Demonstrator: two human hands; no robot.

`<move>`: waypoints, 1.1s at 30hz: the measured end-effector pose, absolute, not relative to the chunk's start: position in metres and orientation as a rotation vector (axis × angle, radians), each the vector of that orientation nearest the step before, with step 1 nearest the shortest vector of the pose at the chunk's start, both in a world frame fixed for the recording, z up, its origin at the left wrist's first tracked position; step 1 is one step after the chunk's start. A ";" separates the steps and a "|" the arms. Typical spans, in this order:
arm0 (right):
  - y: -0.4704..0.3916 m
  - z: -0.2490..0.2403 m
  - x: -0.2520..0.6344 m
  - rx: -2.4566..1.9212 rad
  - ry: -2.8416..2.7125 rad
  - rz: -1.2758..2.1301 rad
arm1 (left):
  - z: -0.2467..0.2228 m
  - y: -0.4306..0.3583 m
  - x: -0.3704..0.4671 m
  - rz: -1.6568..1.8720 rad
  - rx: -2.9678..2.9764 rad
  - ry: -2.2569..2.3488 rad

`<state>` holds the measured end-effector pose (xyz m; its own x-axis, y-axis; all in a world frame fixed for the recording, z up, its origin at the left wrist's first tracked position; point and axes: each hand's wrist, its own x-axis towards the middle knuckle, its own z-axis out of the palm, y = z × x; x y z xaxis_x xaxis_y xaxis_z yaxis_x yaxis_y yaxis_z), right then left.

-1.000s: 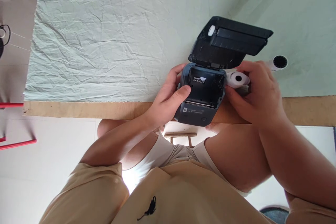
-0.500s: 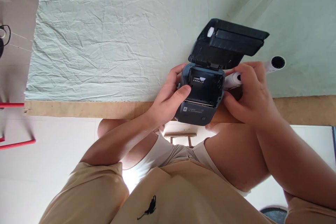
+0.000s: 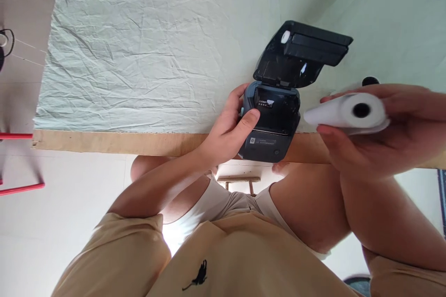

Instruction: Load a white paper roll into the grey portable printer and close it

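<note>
The left hand (image 3: 226, 129) grips the small printer (image 3: 268, 123) by its side, thumb laid over the rim of the open bay, the other fingers wrapped round the side and mostly hidden. The right hand (image 3: 397, 141) pinches a white paper roll (image 3: 332, 112) between thumb and fingers, just beside the printer and apart from it, the end with the dark hole facing the camera.

The printer's near end reaches past the wooden edge of the counter (image 3: 114, 143); whether its base rests there or is held up cannot be told. If the left fingers slacken, it could tip towards the lap. The lid (image 3: 306, 51) stands open with no hand on it, so a knock might swing it down onto the thumb.

The roll's outer layer looks slightly loose near its holed end: a light pinch could let it unwind or slip, perhaps over the edge. Behind the right hand lies a dark-ended thing (image 3: 370, 81), partly hidden on the green cloth (image 3: 146, 51); a careless sweep of the knuckles could set it rolling.
</note>
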<state>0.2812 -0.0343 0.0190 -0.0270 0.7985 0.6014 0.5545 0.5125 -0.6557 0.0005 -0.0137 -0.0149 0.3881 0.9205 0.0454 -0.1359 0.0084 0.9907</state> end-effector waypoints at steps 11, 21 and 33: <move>-0.032 0.030 0.242 -1.146 -1.889 -0.102 | -0.018 -0.012 -0.004 0.934 1.390 0.734; -0.032 0.028 0.252 -0.984 -1.953 -0.013 | -0.025 -0.015 -0.010 0.937 1.402 0.684; -0.046 0.019 0.250 -0.875 -1.958 0.001 | -0.044 0.001 -0.017 0.878 1.515 0.632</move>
